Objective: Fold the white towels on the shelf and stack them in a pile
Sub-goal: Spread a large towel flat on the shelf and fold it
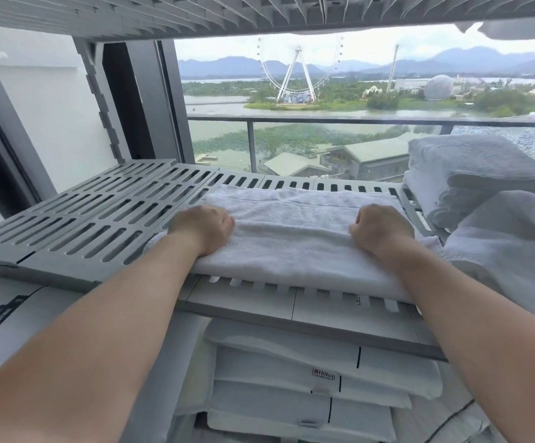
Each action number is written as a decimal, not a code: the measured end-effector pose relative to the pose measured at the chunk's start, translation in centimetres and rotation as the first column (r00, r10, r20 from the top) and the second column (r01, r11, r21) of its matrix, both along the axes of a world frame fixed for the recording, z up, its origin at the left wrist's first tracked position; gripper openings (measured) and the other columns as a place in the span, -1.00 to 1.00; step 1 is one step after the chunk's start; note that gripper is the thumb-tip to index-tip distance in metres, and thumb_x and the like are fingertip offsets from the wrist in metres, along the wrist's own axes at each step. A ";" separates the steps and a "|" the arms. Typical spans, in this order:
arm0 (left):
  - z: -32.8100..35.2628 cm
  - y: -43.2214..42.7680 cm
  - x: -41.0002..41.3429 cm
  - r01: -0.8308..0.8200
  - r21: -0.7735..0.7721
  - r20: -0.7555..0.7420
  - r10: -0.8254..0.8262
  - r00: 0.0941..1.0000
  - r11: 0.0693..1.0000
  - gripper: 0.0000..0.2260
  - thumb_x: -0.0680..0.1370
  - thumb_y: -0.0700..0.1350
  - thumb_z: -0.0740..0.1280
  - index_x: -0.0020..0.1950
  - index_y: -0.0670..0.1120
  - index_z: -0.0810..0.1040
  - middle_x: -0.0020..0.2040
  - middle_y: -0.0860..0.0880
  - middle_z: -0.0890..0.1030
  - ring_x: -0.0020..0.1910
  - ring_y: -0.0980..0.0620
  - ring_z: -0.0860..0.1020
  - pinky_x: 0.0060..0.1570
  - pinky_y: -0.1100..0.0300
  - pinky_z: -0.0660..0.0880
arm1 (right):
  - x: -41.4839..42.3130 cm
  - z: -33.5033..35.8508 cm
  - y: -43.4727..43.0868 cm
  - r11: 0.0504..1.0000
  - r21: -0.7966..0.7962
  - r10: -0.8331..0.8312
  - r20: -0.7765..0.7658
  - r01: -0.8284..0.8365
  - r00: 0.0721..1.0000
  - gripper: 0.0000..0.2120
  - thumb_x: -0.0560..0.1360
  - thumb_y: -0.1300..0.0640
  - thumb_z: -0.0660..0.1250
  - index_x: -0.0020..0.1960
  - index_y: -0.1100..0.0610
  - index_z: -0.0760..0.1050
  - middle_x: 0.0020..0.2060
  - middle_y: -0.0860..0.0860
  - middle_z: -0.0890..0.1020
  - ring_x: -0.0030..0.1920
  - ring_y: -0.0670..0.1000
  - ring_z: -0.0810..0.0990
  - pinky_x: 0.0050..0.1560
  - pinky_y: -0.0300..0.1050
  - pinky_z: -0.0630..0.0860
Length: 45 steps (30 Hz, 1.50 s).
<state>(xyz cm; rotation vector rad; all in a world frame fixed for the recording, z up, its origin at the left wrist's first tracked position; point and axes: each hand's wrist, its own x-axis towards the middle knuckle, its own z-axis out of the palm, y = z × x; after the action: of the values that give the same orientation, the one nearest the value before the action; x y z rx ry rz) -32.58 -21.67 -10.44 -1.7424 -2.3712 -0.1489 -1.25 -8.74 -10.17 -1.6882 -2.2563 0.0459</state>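
Head view: left hand (207,230) was fisted, knuckles up, fingers curled into the raised fold of the towel (291,247). Right hand (379,230) did the same at the other end of that fold, gripping it. The hands were well apart, one near each end of the towel, and both forearms reached in from the bottom of the frame. The white towel lay flat along the front of the grey slotted shelf (100,219), already folded lengthwise, with its near edge overhanging the shelf front a little. A pile of folded towels (471,174) sat at the right end of the shelf. A loose towel (509,251) was draped just beside and in front of it. Folded linens (279,359), one with a small label, were stacked below the shelf. An upper shelf (164,14) ran overhead. A Ferris wheel (298,75) showed through the window behind.
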 end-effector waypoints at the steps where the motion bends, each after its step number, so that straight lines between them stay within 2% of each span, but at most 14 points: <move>1: 0.1 0.3 -0.2 -0.003 0.045 -0.045 0.005 0.999 0.999 -0.61 0.67 0.12 -0.01 0.07 -0.03 0.54 0.00 -0.05 0.61 -0.07 -0.07 0.56 -0.14 0.05 0.48 | -0.5 0.2 0.2 1.000 0.031 -0.006 -0.005 0.006 1.000 -0.81 0.47 0.09 0.25 -0.02 0.14 0.57 -0.03 0.12 0.63 0.02 0.18 0.57 -0.01 -0.03 0.53; 5: 0.7 3.1 -1.8 0.006 0.162 -0.159 0.020 0.987 0.987 -0.69 0.65 0.03 0.07 0.01 -0.06 0.57 -0.16 -0.02 0.57 -0.23 -0.06 0.55 -0.28 0.14 0.46 | -2.7 0.7 2.0 0.998 0.064 -0.003 -0.008 0.003 1.000 -0.81 0.49 0.14 0.20 -0.02 0.14 0.57 -0.03 0.12 0.64 0.02 0.18 0.57 0.00 0.00 0.56; 11: 1.3 9.6 -3.9 0.101 0.205 -0.120 -0.077 0.990 0.974 -0.78 0.63 0.03 0.17 0.05 -0.01 0.58 -0.05 0.00 0.57 -0.20 -0.05 0.55 -0.31 0.15 0.43 | -4.6 1.6 5.3 0.998 0.061 0.010 0.012 -0.011 1.000 -0.79 0.53 0.17 0.18 0.01 0.11 0.59 -0.01 0.10 0.65 0.04 0.15 0.57 0.08 0.05 0.56; 16: 1.2 13.8 -2.5 0.197 0.258 -0.054 -0.189 0.980 0.946 -0.77 0.63 0.03 0.21 0.10 -0.02 0.60 0.00 -0.01 0.61 -0.15 -0.04 0.59 -0.19 0.08 0.59 | -5.8 1.1 8.0 0.999 0.031 -0.009 -0.012 0.009 1.000 -0.71 0.59 0.15 0.15 0.23 0.03 0.54 0.19 0.10 0.61 0.21 0.16 0.52 0.24 0.05 0.47; 20: 1.4 16.6 -1.8 0.200 0.075 0.013 -0.202 0.979 0.977 -0.67 0.65 0.07 0.19 0.38 0.02 0.48 0.25 -0.04 0.59 0.13 -0.09 0.58 0.03 -0.01 0.59 | -6.2 1.3 10.0 0.998 -0.067 0.002 0.075 0.003 0.997 -0.62 0.61 0.19 0.13 0.39 0.00 0.43 0.33 0.10 0.52 0.33 0.14 0.45 0.31 0.07 0.43; 23: 1.5 18.1 -2.3 0.206 -0.129 0.105 -0.193 0.976 0.970 -0.58 0.67 0.00 0.14 0.55 0.06 0.30 0.47 -0.08 0.43 0.40 -0.13 0.41 0.28 -0.10 0.46 | -5.9 1.8 11.6 0.989 -0.147 0.025 0.108 -0.009 0.994 -0.49 0.54 0.23 0.17 0.46 -0.05 0.35 0.40 0.06 0.47 0.37 0.13 0.43 0.33 0.09 0.43; 26: 1.9 18.6 -3.1 0.273 -0.165 0.125 -0.254 0.959 0.948 -0.59 0.67 0.03 0.18 0.52 0.03 0.37 0.45 -0.07 0.44 0.40 -0.11 0.42 0.34 -0.09 0.42 | -6.4 1.9 13.0 0.976 -0.216 0.068 0.136 -0.037 0.988 -0.41 0.49 0.24 0.16 0.51 -0.02 0.31 0.43 0.05 0.43 0.39 0.14 0.42 0.37 0.04 0.41; 30: 2.1 18.8 -3.7 0.318 -0.135 0.115 -0.304 0.946 0.938 -0.70 0.66 0.05 0.20 0.24 -0.06 0.59 0.18 -0.04 0.62 0.12 -0.06 0.55 0.08 0.09 0.49 | -6.6 1.0 14.3 0.984 -0.170 0.069 0.113 -0.049 0.991 -0.59 0.48 0.16 0.22 0.32 0.01 0.51 0.30 0.06 0.47 0.34 0.11 0.41 0.37 0.00 0.39; 33: 2.0 18.9 -4.1 0.300 -0.086 0.199 -0.279 0.940 0.950 -0.87 0.62 0.01 0.27 0.06 0.00 0.55 0.02 0.04 0.58 -0.02 0.02 0.52 -0.09 0.14 0.43 | -6.3 1.2 14.6 0.991 -0.123 0.074 0.118 -0.059 0.990 -0.72 0.42 0.15 0.26 0.09 0.03 0.60 0.16 0.05 0.55 0.24 0.10 0.45 0.30 0.02 0.44; 36: 1.9 18.8 -4.2 0.314 -0.060 0.197 -0.297 0.934 0.947 -0.96 0.60 -0.04 0.27 0.00 0.03 0.50 -0.01 0.04 0.55 -0.06 0.03 0.51 -0.12 0.13 0.42 | -5.9 1.5 14.4 0.988 -0.142 0.084 0.193 -0.057 0.978 -0.83 0.44 0.08 0.25 -0.01 0.05 0.55 0.09 0.07 0.57 0.19 0.13 0.47 0.24 0.02 0.46; 38: 2.0 18.6 -4.2 0.321 -0.011 0.203 -0.312 0.928 0.947 -0.97 0.61 -0.08 0.25 -0.02 0.02 0.47 -0.02 -0.02 0.57 -0.08 -0.01 0.52 -0.12 0.08 0.44 | -5.6 1.5 14.1 0.990 -0.130 0.079 0.227 -0.051 0.971 -0.92 0.45 0.06 0.24 -0.13 0.04 0.47 0.03 0.08 0.58 0.08 0.13 0.49 0.09 -0.04 0.46; 40: 2.1 18.5 -4.3 0.321 0.048 0.219 -0.324 0.920 0.946 -0.96 0.62 -0.11 0.21 0.00 0.00 0.44 -0.03 -0.06 0.59 -0.13 -0.03 0.51 -0.18 0.08 0.38 | -5.2 1.4 13.9 0.996 -0.065 0.071 0.203 -0.058 0.977 -0.88 0.44 0.04 0.25 -0.24 0.02 0.36 -0.09 0.04 0.58 -0.04 0.10 0.49 -0.04 -0.08 0.37; 43: 2.6 18.2 -4.4 0.326 0.133 0.160 -0.345 0.925 0.936 -0.88 0.65 -0.12 0.18 0.16 -0.05 0.43 0.04 -0.11 0.63 -0.10 -0.09 0.52 -0.15 0.08 0.38 | -4.5 1.7 12.6 0.996 0.067 0.048 0.163 -0.060 0.985 -0.80 0.44 0.05 0.27 -0.28 0.02 0.27 -0.31 -0.07 0.45 -0.06 0.14 0.55 -0.04 -0.05 0.32; 45: 2.8 17.8 -4.4 0.312 0.190 0.083 -0.332 0.939 0.931 -0.83 0.67 -0.10 0.14 0.22 -0.06 0.43 0.07 -0.15 0.64 -0.04 -0.17 0.58 -0.07 -0.01 0.50 | -4.1 2.1 11.4 0.983 0.172 0.027 0.163 -0.055 0.986 -0.85 0.44 0.03 0.27 -0.21 0.03 0.32 -0.31 -0.03 0.48 -0.07 0.18 0.59 -0.03 -0.02 0.43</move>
<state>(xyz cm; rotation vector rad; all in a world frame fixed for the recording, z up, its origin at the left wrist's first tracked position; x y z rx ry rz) -36.98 -3.83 -7.67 -2.0706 -2.0485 -0.5006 -5.35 2.62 -8.09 -1.6032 -2.3316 -0.2820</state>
